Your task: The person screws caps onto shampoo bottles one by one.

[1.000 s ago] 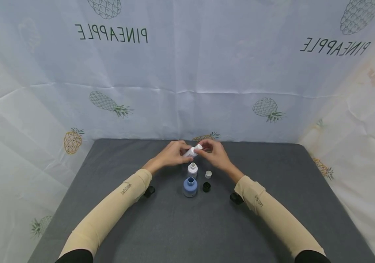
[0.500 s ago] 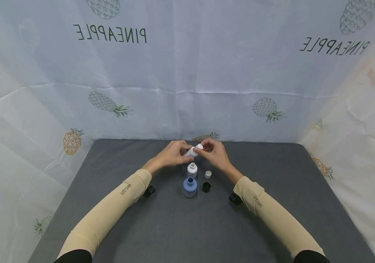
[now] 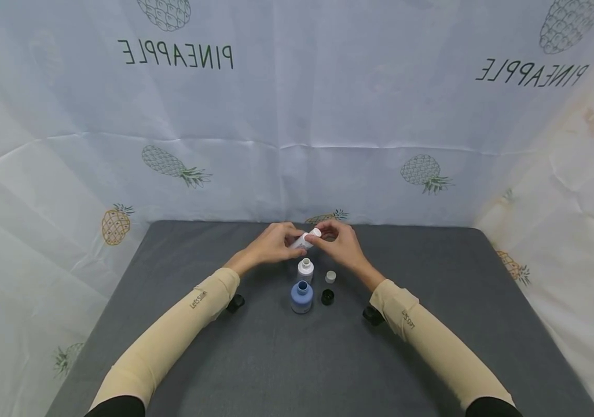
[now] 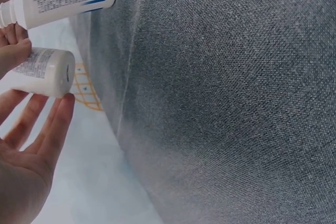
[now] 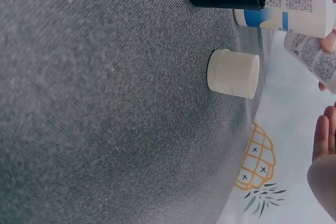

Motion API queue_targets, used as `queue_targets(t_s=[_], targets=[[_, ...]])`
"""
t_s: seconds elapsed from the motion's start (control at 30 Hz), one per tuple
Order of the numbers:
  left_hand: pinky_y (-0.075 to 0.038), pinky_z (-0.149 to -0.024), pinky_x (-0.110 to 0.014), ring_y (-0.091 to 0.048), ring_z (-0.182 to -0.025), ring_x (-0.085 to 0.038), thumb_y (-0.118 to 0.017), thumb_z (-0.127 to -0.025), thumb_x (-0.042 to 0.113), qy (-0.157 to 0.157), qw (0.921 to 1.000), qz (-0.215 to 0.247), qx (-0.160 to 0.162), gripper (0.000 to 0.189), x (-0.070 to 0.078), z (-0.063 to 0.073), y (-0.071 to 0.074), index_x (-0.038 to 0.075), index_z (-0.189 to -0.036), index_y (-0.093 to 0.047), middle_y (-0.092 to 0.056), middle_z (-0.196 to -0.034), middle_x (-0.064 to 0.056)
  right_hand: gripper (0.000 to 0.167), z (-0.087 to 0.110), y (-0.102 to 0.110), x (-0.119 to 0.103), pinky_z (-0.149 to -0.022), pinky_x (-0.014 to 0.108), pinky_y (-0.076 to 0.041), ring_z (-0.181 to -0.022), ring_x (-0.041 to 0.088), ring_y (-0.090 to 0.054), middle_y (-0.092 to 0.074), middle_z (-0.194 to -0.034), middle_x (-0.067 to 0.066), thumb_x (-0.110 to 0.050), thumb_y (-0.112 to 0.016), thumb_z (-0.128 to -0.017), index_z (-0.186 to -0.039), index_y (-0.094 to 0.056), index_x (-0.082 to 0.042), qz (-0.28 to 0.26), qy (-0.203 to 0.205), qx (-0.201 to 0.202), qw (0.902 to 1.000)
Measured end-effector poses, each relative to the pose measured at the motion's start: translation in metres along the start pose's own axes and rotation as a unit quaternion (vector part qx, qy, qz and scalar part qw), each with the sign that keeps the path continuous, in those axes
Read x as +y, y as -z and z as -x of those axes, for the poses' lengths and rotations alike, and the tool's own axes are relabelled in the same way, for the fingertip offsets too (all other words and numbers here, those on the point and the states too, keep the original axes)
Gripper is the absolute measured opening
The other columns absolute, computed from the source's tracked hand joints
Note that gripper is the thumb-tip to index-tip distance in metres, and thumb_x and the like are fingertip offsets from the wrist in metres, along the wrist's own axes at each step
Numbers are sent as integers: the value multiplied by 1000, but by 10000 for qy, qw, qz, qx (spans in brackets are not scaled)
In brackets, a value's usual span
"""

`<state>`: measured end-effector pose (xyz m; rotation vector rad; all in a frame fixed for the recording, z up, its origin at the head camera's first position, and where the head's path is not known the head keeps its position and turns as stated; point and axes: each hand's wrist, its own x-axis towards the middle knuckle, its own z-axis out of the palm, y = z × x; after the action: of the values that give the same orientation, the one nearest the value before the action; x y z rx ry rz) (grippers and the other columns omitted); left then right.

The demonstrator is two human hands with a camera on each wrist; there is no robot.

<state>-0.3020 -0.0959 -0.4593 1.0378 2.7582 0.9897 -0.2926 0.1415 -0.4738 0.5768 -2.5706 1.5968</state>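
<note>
Near the far side of the table, my left hand (image 3: 272, 242) holds a small white bottle (image 3: 303, 240) between thumb and fingers, tilted up to the right. In the left wrist view the thumb and fingertips lie around the labelled body near its base. My right hand (image 3: 343, 242) pinches the white cap (image 3: 316, 233) at that bottle's upper end; the right wrist view hides this grip. Just nearer stands an uncapped white bottle (image 3: 305, 271), upright, with an uncapped blue bottle (image 3: 301, 298) in front of it.
A loose white cap (image 5: 233, 73) and a black cap (image 3: 327, 297) sit on the grey table right of the standing bottles. Dark wrist devices show beside the left sleeve (image 3: 195, 304) and right sleeve (image 3: 432, 333). A pineapple-print curtain (image 3: 297, 116) hangs behind the table.
</note>
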Motion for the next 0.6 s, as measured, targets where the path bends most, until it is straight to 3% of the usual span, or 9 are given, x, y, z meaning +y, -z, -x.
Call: queue_targets(t_s=[0.17, 0.3, 0.43, 0.6], targets=[[-65, -80, -32, -75, -91, -28, -82, -98, 21, 10, 10000, 24, -2, 45, 0, 0, -1, 4, -139, -74, -73, -108, -13, 44, 1, 5, 4, -113, 53, -58, -128, 40, -69, -68, -140, 22, -13, -79, -100, -139, -65, 4, -509, 277, -430, 9974], [-64, -80, -31, -75, -91, -27, -83, -97, 21, 52, 10000, -24, -18, 45, -1, 0, -1, 5, -138, -75, -74, -108, -12, 46, 0, 10, 6, -121, 43, -53, -138, 43, -62, -63, -147, 29, 1, -75, -99, -143, -62, 6, -1119, 533, -778, 9892], [-64, -79, -30, -75, -91, -25, -84, -96, 22, 54, 10000, -46, -27, 43, -2, 0, -2, 8, -137, -77, -74, -107, -10, 46, -1, 15, 7, -120, 31, -53, -141, 42, -61, -63, -150, 27, 4, -74, -99, -145, -63, 4, -1303, 643, -1056, 9837], [-63, -80, -30, -73, -91, -22, -84, -96, 22, 51, 10000, -28, -61, 44, -1, 1, -2, 9, -137, -76, -74, -107, -9, 41, -1, 18, 9, -116, 36, -57, -139, 43, -63, -66, -148, 25, -2, -72, -103, -144, -66, 1, -1153, 687, -1327, 9820]])
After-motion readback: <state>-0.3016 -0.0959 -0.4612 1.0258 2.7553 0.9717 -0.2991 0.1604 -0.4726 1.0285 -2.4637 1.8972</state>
